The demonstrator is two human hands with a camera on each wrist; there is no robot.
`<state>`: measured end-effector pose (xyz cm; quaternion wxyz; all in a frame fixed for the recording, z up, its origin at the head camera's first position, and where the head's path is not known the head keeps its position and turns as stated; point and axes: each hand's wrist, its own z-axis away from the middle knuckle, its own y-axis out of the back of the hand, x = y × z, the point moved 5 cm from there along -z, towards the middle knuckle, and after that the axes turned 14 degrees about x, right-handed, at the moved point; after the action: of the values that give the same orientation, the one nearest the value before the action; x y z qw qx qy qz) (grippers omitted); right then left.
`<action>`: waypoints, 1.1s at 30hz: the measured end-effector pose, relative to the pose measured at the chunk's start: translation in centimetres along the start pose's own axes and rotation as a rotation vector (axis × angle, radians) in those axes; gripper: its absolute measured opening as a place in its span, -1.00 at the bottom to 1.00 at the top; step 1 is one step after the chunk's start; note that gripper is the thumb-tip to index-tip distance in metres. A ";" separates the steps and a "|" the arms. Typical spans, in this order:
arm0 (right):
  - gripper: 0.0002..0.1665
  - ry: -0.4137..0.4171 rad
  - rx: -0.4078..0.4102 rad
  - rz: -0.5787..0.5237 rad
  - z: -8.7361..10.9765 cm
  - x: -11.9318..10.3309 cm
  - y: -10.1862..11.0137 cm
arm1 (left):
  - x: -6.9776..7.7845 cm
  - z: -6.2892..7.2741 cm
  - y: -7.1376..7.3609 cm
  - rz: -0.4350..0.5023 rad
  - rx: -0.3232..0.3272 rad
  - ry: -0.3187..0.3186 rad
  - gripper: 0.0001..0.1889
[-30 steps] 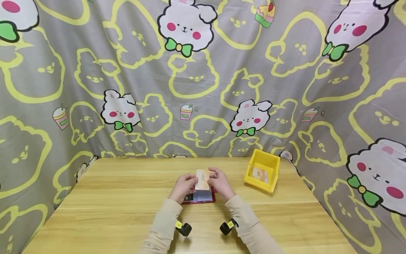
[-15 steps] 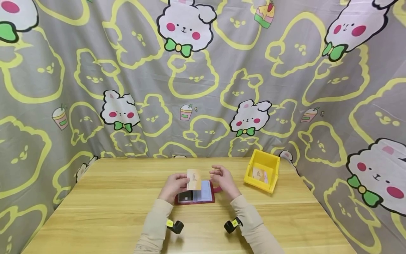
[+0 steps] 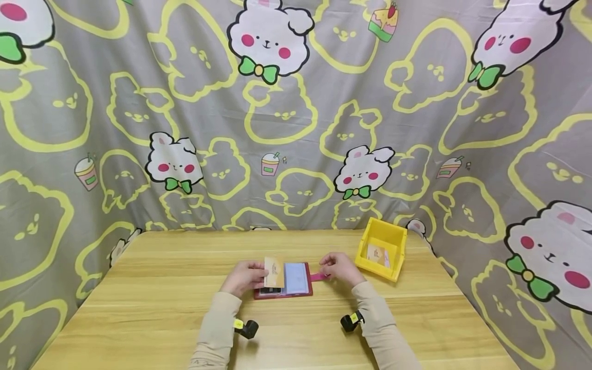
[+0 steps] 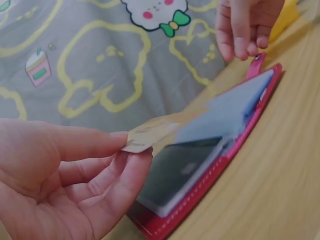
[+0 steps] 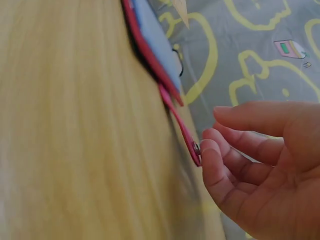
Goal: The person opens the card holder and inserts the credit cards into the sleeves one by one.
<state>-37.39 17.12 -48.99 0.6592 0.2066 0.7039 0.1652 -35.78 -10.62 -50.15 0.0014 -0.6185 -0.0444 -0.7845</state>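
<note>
My left hand pinches a cream and orange card between thumb and fingers. The card is held over the left side of a red card holder, which lies opened out on the table. A dark card shows behind clear plastic in that left side, and a pale bluish sleeve fills the right side. From the holder's right edge sticks out a pink strap with a metal snap. My right hand has its fingertips right at the strap's end, fingers loosely bent, thumb apart from them.
A yellow bin stands at the back right, with a few cards inside. The wooden table ends at a grey patterned curtain. A small black camera is strapped to each wrist.
The right hand has let go of the card and moved right to the holder's strap. My left hand has carried the card left, then lower over the holder, which is now uncovered on its right side.
</note>
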 end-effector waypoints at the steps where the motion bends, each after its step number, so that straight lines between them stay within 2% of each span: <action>1: -0.77 -0.011 -0.012 0.009 0.0 0.3 -0.1 | -0.1 0.0 0.1 -0.008 -0.002 0.007 -0.78; 6: -0.82 -0.028 -0.046 0.016 -0.1 1.4 -0.5 | -0.8 -0.2 0.1 -0.036 0.006 0.020 -0.77; 11: -0.82 -0.022 -0.050 0.009 -0.1 1.9 -0.4 | -1.1 -0.3 -0.1 -0.059 0.065 0.024 -0.80; 25: -0.83 -0.020 -0.037 0.008 -0.3 2.1 -0.5 | -0.2 0.5 -0.9 -0.219 0.205 -0.034 -0.86; 33: -0.82 -0.016 -0.044 0.012 -0.2 2.0 -0.5 | 0.1 0.6 -1.4 -0.263 0.221 -0.041 -0.91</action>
<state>-37.68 17.71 -50.93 0.6682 0.1978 0.6935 0.1828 -35.27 -9.15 -50.02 -0.0341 -0.6194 -0.2111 -0.7554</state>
